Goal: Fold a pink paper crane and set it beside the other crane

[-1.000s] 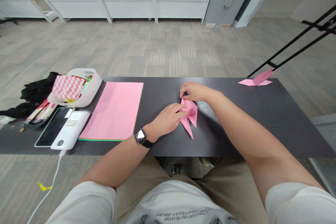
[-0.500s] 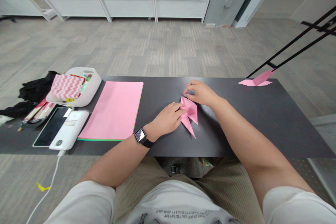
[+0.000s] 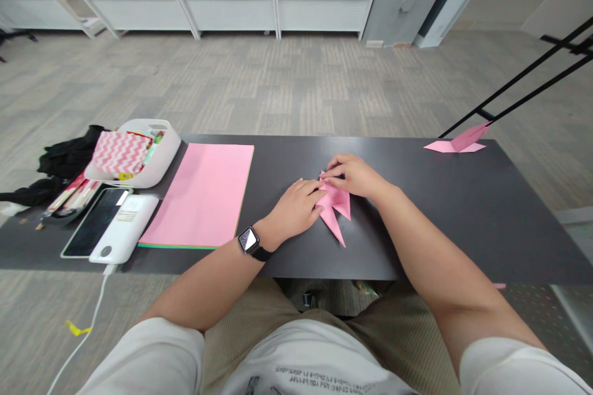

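Note:
A partly folded pink paper piece (image 3: 337, 211) lies on the dark table (image 3: 417, 228), its pointed tip toward me. My left hand (image 3: 295, 207), with a watch on the wrist, presses flat on the paper's left edge, fingers stretched out. My right hand (image 3: 352, 175) sits on the paper's far end, its fingertips pinched together on the top fold.
A stack of pink sheets (image 3: 204, 192) lies to the left. Further left are a white tray (image 3: 139, 154) with patterned paper, a phone (image 3: 92, 222), a white power bank (image 3: 125, 228) and a pencil case (image 3: 69, 197). Another folded pink piece (image 3: 456, 142) sits at the far right corner.
My right hand has come down toward me from the paper's far tip and now pinches the top fold. The left hand has hardly moved.

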The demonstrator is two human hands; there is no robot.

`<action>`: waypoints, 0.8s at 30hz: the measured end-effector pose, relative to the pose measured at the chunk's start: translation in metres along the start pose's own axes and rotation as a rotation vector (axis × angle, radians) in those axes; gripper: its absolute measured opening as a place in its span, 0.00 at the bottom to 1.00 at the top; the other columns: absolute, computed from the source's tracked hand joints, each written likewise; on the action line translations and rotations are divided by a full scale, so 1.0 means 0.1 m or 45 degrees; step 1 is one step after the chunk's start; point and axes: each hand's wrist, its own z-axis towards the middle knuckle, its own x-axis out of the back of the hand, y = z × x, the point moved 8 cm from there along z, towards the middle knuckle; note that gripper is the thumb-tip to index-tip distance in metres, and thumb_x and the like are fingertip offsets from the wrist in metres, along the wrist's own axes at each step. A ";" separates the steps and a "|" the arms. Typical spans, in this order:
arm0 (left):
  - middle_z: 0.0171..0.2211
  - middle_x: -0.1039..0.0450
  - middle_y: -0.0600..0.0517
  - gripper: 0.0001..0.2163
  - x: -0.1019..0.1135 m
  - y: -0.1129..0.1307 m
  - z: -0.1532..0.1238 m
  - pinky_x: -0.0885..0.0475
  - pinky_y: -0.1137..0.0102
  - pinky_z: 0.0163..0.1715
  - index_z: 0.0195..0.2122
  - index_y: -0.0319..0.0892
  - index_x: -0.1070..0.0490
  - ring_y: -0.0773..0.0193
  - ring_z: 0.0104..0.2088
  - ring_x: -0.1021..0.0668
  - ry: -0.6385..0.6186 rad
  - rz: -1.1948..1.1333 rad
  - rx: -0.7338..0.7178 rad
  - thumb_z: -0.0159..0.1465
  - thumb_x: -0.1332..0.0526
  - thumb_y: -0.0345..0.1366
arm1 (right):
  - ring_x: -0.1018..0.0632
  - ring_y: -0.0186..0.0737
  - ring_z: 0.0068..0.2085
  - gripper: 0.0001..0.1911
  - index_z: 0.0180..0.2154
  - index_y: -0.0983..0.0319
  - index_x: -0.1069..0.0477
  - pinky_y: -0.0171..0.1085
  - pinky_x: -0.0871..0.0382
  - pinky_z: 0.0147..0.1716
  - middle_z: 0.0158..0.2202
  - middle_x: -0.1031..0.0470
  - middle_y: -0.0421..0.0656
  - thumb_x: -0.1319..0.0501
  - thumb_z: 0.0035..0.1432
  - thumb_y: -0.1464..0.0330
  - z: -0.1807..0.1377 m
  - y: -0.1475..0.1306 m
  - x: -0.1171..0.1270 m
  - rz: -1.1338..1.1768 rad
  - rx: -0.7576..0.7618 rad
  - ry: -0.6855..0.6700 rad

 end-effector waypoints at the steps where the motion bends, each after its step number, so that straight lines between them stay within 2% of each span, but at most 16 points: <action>1: 0.65 0.25 0.41 0.16 0.00 -0.01 0.00 0.35 0.47 0.74 0.63 0.43 0.25 0.49 0.67 0.24 -0.012 0.001 0.010 0.76 0.40 0.36 | 0.20 0.47 0.51 0.12 0.48 0.47 0.12 0.52 0.30 0.60 0.48 0.19 0.44 0.35 0.69 0.60 0.00 0.01 0.00 -0.003 -0.007 -0.002; 9: 0.65 0.24 0.42 0.17 -0.02 -0.01 0.01 0.36 0.48 0.74 0.63 0.42 0.24 0.49 0.67 0.25 -0.087 0.022 0.032 0.76 0.39 0.38 | 0.21 0.48 0.51 0.16 0.54 0.48 0.14 0.51 0.31 0.58 0.50 0.20 0.46 0.38 0.72 0.60 0.02 -0.03 0.03 -0.039 -0.025 -0.029; 14: 0.65 0.24 0.43 0.17 -0.02 -0.02 0.01 0.36 0.49 0.74 0.63 0.42 0.24 0.49 0.67 0.25 -0.101 0.035 0.050 0.76 0.39 0.39 | 0.21 0.50 0.51 0.17 0.53 0.49 0.14 0.52 0.31 0.57 0.49 0.20 0.47 0.39 0.72 0.62 0.03 0.02 0.06 -0.094 -0.113 -0.005; 19: 0.66 0.24 0.44 0.17 -0.02 -0.02 0.01 0.36 0.47 0.74 0.63 0.43 0.24 0.48 0.67 0.25 -0.111 0.024 0.057 0.76 0.39 0.39 | 0.21 0.49 0.52 0.16 0.52 0.49 0.13 0.50 0.31 0.57 0.49 0.20 0.46 0.39 0.71 0.63 0.04 -0.06 0.05 -0.054 -0.047 -0.039; 24: 0.68 0.27 0.43 0.16 -0.02 -0.02 0.01 0.35 0.50 0.74 0.62 0.44 0.23 0.49 0.69 0.26 -0.103 0.013 0.050 0.76 0.40 0.38 | 0.21 0.49 0.52 0.16 0.51 0.50 0.13 0.51 0.32 0.58 0.49 0.20 0.47 0.40 0.72 0.62 0.04 -0.03 0.04 -0.047 -0.090 -0.043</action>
